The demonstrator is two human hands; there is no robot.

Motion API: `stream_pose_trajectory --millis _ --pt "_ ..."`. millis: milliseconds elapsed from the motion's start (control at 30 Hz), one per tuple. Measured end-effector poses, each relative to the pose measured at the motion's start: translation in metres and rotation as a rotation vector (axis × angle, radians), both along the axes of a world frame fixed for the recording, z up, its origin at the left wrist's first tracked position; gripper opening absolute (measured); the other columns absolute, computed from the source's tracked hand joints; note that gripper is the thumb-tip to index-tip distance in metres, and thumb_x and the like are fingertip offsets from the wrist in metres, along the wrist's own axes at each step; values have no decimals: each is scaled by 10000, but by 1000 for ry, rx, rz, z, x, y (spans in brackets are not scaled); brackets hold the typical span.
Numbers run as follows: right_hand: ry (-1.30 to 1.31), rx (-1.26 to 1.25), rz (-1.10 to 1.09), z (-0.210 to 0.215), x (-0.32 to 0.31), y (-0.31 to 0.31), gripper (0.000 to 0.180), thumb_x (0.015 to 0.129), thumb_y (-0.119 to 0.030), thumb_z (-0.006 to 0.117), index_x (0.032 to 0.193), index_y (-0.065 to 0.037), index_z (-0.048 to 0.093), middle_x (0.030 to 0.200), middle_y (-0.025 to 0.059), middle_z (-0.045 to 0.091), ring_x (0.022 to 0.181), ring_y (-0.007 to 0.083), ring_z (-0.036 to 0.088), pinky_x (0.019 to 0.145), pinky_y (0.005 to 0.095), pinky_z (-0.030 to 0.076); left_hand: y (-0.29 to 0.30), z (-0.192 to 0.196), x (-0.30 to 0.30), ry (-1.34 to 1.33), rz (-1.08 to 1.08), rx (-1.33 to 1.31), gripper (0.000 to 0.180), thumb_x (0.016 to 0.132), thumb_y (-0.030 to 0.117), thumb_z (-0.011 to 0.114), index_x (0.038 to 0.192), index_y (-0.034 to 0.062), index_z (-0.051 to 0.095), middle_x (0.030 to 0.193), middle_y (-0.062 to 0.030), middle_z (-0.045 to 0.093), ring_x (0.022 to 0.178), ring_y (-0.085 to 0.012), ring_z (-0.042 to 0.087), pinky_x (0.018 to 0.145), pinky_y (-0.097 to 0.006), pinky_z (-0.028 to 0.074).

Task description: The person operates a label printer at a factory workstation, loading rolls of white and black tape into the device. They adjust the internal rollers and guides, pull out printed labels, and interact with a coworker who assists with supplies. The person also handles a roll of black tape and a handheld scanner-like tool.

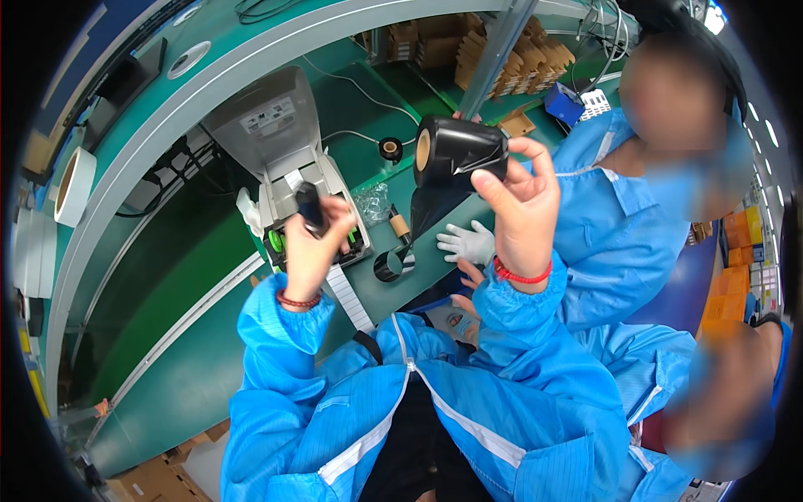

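My right hand (pixel 519 201) is raised and grips a roll of glossy black ribbon film (pixel 458 151) with a cardboard core; a loose tail of black film hangs from it down toward the bench. My left hand (pixel 316 247) holds a short black cylinder (pixel 309 205) just above the open grey label printer (pixel 288 167), whose lid is up and whose green inner parts show. A curl of black film (pixel 391 264) lies on the green bench beside the printer.
A co-worker in a blue coat (pixel 619 217) stands at my right, a white-gloved hand (pixel 467 243) resting on the green bench (pixel 192 351). A small black tape roll (pixel 391 149), a clear bag, stacked cardboard pieces (pixel 519 58) and a white roll (pixel 74 186) lie around.
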State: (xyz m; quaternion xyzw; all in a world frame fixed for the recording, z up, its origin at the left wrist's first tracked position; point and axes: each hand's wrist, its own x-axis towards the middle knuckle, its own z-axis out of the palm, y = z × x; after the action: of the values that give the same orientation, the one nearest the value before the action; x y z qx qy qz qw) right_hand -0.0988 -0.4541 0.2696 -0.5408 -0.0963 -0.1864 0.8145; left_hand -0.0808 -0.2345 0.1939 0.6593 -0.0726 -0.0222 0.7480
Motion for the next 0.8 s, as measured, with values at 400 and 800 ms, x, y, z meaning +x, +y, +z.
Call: stream_pose_trajectory --millis 400,800 --pt "-183 17 99 45 -35 -35 539 721 57 648 1171 -3 357 1021 169 595 921 204 592 815 304 462 -71 -113 -3 -343 43 436 498 598 120 758 1051 9 585 1036 -155 603 917 -292 607 784 -327 484" --pt "-243 -118 -84 27 -65 -86 571 726 49 630 1201 -4 318 1065 172 568 966 227 577 858 332 447 -128 -129 -28 102 -569 237 641 615 160 747 1169 15 459 888 -117 607 648 -207 611 532 -288 486"
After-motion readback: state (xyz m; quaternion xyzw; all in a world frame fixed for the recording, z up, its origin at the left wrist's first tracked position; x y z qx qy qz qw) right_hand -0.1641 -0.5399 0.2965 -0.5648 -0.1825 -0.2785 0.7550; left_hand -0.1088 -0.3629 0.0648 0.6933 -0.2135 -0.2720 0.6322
